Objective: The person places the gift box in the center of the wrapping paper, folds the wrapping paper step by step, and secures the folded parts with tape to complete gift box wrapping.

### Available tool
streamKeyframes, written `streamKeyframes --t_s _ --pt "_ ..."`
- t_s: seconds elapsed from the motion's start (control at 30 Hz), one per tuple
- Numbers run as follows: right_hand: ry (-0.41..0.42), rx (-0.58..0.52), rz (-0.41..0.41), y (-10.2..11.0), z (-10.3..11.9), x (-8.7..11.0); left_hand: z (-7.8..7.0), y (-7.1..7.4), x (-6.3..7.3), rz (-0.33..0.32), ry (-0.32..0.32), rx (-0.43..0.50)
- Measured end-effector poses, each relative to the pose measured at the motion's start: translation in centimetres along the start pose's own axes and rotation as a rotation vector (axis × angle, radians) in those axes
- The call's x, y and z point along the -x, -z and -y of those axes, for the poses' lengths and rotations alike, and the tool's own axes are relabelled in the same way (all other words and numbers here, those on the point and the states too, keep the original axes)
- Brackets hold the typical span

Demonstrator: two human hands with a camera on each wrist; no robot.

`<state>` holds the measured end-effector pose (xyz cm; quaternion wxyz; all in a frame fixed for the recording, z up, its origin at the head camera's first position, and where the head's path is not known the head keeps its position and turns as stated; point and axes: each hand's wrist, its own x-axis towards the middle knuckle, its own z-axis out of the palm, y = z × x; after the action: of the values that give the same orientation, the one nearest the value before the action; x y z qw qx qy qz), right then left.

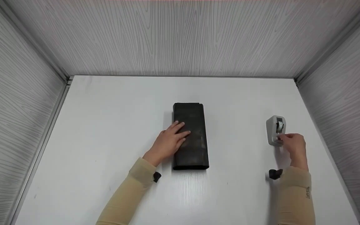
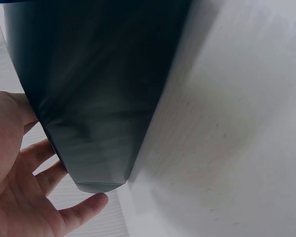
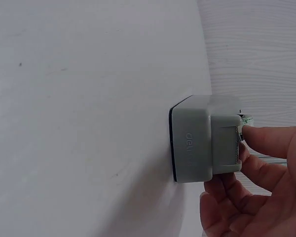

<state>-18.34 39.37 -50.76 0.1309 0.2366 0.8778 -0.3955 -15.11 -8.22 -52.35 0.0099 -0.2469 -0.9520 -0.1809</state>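
A long black rectangular package (image 1: 192, 143), smooth like folded paper or film, lies near the middle of the white table. My left hand (image 1: 167, 142) rests on its left side with the fingers spread over the top. The left wrist view shows the thumb and fingers along one edge of the black package (image 2: 98, 98). At the right stands a grey tape dispenser (image 1: 271, 129) with a small roll of tape (image 1: 280, 126) in it. The thumb and index finger of my right hand (image 1: 295, 144) pinch the tape end at the cutter of the dispenser (image 3: 192, 143).
The white table (image 1: 114, 106) is enclosed by a grey wood-grain back panel (image 1: 180, 40) and side panels at left and right. The dispenser stands near the table's right edge. A small dark device sits at each wrist.
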Motion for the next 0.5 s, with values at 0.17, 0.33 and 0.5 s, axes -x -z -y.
streamKeyframes --t_s 0.17,0.33,0.5 --pt "-0.019 0.017 0.018 0.26 0.2 -0.04 -0.04 0.01 0.0 -0.007 -0.003 -0.003" --pt "-0.01 0.02 0.026 0.3 0.32 0.01 -0.07 -0.01 0.01 -0.006 -0.004 0.0" --pt "-0.012 0.002 0.02 0.3 0.49 0.11 -0.05 -0.17 -0.01 -0.006 -0.004 -0.008"
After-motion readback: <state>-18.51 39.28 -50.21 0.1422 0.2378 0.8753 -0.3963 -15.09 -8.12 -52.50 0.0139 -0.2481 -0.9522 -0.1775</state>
